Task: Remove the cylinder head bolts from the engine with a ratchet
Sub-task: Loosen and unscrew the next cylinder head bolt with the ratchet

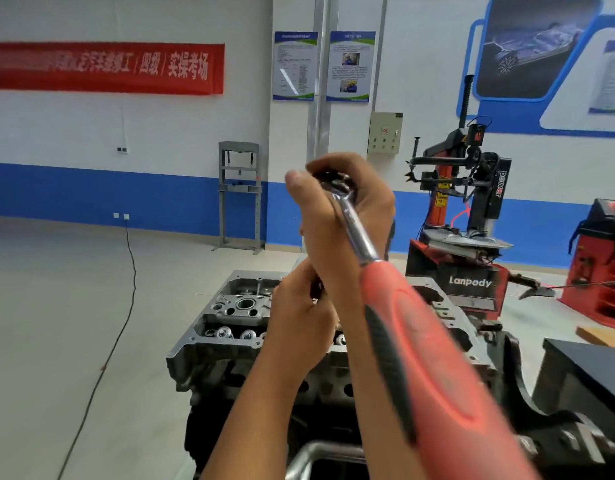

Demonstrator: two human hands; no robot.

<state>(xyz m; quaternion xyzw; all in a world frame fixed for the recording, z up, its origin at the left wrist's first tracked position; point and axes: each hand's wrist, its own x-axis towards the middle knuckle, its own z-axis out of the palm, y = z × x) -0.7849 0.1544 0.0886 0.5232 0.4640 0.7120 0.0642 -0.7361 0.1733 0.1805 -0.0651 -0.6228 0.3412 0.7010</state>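
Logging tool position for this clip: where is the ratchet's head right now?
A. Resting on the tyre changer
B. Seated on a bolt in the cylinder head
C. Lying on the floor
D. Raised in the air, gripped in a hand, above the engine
D: the right hand grips the head end of the ratchet, held up well above the engine, its red handle pointing back toward the camera.

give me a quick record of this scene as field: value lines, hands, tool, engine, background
setting: workshop hall, white and blue walls
right hand: raised, curled round the ratchet head
left hand: lower, fingers curled round something too hidden to name
ratchet: chrome shank, red and black handle pointing toward the camera, held up off the engine
engine: on a stand, cylinder head open at the top
tyre changer: behind right
red banner: on left wall
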